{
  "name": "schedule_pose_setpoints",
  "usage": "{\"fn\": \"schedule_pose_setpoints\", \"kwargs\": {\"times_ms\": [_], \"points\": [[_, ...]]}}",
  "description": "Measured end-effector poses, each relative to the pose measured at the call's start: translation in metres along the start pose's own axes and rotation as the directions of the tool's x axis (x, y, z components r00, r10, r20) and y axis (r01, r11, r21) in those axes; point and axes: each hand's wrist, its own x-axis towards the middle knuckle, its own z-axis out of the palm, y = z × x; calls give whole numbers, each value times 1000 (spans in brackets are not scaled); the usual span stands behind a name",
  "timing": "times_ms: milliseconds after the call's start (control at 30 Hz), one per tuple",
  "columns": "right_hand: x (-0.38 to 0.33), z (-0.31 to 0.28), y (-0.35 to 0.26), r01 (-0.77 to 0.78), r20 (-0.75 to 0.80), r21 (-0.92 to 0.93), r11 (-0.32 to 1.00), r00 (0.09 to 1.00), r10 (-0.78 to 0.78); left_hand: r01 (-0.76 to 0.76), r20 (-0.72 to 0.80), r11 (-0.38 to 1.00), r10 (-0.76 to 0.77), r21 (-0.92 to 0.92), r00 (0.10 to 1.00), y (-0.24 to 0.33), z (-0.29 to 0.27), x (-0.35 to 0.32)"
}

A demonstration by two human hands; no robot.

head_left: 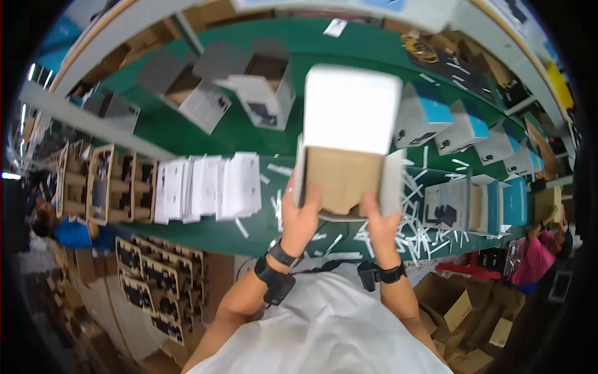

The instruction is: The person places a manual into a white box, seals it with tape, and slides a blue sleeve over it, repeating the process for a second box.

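An open carton (352, 109) is held up between my two hands over the green bench, its white lid flap raised on the far side. A plain brown cardboard insert (344, 177) covers the inside of it. My left hand (301, 215) grips the left wall, the thumb over the inner edge and the fingers hidden outside. At the near right corner, my right hand (382, 223) clasps the box, its thumb by a notch in the insert. What lies under the insert is hidden.
White paper strips (411, 215) litter the green bench (280, 240). Stacked white booklets (208, 187) and brown dividers with black parts (103, 184) stand left. Open boxes (265, 93) are behind, closed blue-white boxes (427, 115) at right. Two other people work at the far sides.
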Motion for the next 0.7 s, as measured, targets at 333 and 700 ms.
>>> {"fn": "schedule_pose_setpoints", "kwargs": {"times_ms": [333, 700], "points": [[31, 21, 54, -227, 104, 20, 974, 969, 223, 77, 468, 982, 12, -171, 884, -82, -100, 47], [-24, -28, 22, -236, 433, -228, 945, 845, 315, 362, -409, 242, 186, 900, 893, -118, -209, 89]]}}
